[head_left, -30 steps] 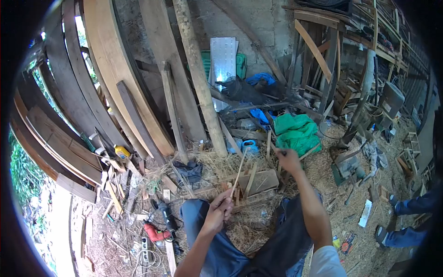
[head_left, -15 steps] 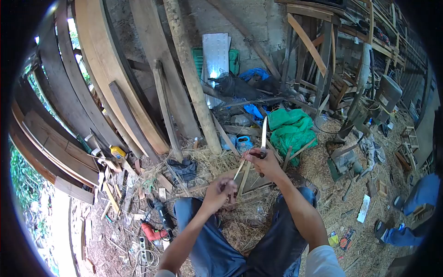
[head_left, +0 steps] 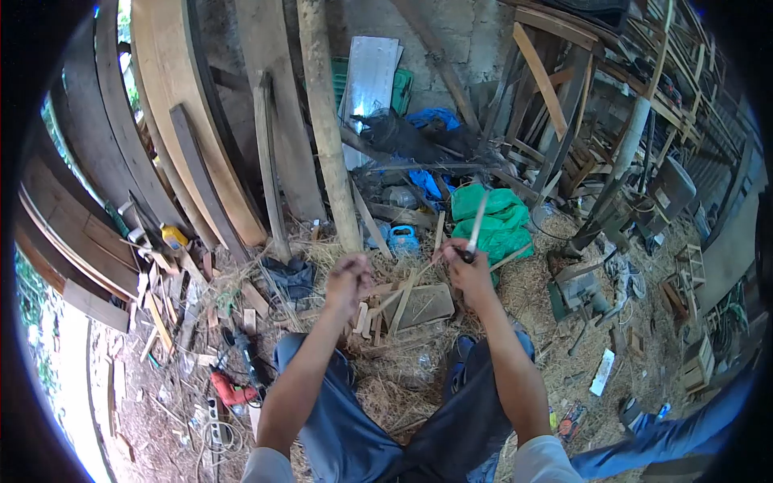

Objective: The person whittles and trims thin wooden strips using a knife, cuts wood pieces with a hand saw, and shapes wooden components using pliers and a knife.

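A knife (head_left: 478, 221) points its blade upward from my right hand (head_left: 469, 274), whose fingers are wrapped round the dark handle. Behind the blade lies a green plastic sheet (head_left: 491, 221). My left hand (head_left: 349, 283) is raised to the left of it, apart from the right, with its fingers curled and blurred; what they hold, if anything, cannot be made out. A wooden block (head_left: 423, 306) lies on the straw below and between the hands, with thin wood strips (head_left: 402, 302) against it.
Long planks (head_left: 189, 121) and a pole (head_left: 326, 129) lean at the left and centre. A red drill (head_left: 232, 392) lies at the lower left. A blue container (head_left: 403, 240) stands ahead. Another person's leg (head_left: 676, 439) is at the lower right, below a metal machine (head_left: 578, 291).
My hands have moved apart, the left one up and to the left. The knife stays in my right hand. The view has shifted, and the other person's leg reaches further in.
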The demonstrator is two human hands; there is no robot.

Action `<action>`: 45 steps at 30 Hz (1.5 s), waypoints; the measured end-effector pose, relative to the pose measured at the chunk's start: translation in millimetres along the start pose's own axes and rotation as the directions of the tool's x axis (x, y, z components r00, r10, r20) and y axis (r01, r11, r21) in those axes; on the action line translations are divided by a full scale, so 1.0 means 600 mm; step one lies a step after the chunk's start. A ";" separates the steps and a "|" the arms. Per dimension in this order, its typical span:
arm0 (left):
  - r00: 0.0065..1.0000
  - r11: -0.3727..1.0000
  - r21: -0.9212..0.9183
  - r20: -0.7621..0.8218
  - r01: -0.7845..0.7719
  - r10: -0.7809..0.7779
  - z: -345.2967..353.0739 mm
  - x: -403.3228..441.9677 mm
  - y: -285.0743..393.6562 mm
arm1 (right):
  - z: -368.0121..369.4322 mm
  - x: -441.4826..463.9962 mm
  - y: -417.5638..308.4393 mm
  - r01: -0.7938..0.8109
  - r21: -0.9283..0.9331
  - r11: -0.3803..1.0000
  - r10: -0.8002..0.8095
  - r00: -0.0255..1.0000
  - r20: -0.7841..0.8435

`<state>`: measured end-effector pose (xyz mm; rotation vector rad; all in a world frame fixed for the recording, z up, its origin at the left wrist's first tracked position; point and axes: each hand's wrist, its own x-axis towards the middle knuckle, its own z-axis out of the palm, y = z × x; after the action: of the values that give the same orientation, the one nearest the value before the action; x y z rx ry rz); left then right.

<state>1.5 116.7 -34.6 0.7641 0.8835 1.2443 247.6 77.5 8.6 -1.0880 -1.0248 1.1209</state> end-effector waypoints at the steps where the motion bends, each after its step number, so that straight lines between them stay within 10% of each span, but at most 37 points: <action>1: 0.997 0.996 0.040 -0.004 -0.075 0.075 -0.018 0.017 0.002 | -0.003 0.002 -0.003 -0.039 0.153 0.988 0.044 0.999 -0.031; 6: 0.921 0.847 0.461 -0.140 -0.265 0.364 -0.034 0.026 0.038 | -0.046 0.015 -0.014 -0.025 0.055 0.998 0.038 0.969 -0.245; 8: 0.649 0.027 0.890 0.310 -0.455 0.695 -0.032 0.015 0.007 | -0.046 0.016 -0.009 -0.099 0.025 0.995 0.102 0.977 -0.189; 12: 0.896 0.474 0.781 0.241 -0.407 0.372 0.032 -0.028 0.008 | -0.019 0.015 0.006 -0.086 -0.061 0.994 0.082 0.995 -0.053; 13: 0.988 0.681 0.728 0.147 -0.080 -0.041 0.045 -0.033 0.017 | -0.004 0.017 0.006 0.153 -0.222 0.963 -0.154 0.988 0.015; 14: 0.883 0.716 0.633 0.107 0.294 -0.458 0.053 -0.035 0.022 | 0.011 0.018 0.005 0.386 -0.355 0.851 -0.369 0.922 0.119; 17: 0.658 0.687 0.385 0.229 0.616 -0.718 0.049 -0.025 0.002 | 0.038 -0.010 0.004 0.372 -0.414 0.831 -0.274 0.921 0.277; 21: 0.742 0.812 0.277 0.331 0.514 -0.583 0.021 -0.011 -0.015 | 0.060 -0.035 0.030 0.652 -0.543 0.528 -0.308 0.744 0.593; 31: 0.896 0.948 0.194 0.325 0.251 -0.304 0.063 -0.060 0.030 | 0.032 -0.021 0.009 0.315 -0.626 0.714 -0.298 0.945 0.136; 33: 0.882 0.960 0.121 0.379 0.252 -0.279 0.059 -0.064 0.016 | 0.039 -0.024 0.017 0.453 -0.805 0.383 -0.430 0.859 0.279; 36: 0.917 0.971 0.182 0.340 0.154 -0.209 0.086 -0.090 0.001 | 0.055 -0.025 0.029 0.407 -0.881 0.241 -0.359 0.881 0.309; 45: 0.989 0.969 0.239 0.115 0.067 -0.097 0.123 -0.147 0.006 | 0.072 -0.021 0.026 0.200 -0.978 0.054 -0.280 0.944 0.177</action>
<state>57.2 29.3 15.5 0.9740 0.9596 1.0173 201.0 72.6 -0.3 -1.8836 -1.9487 -0.1579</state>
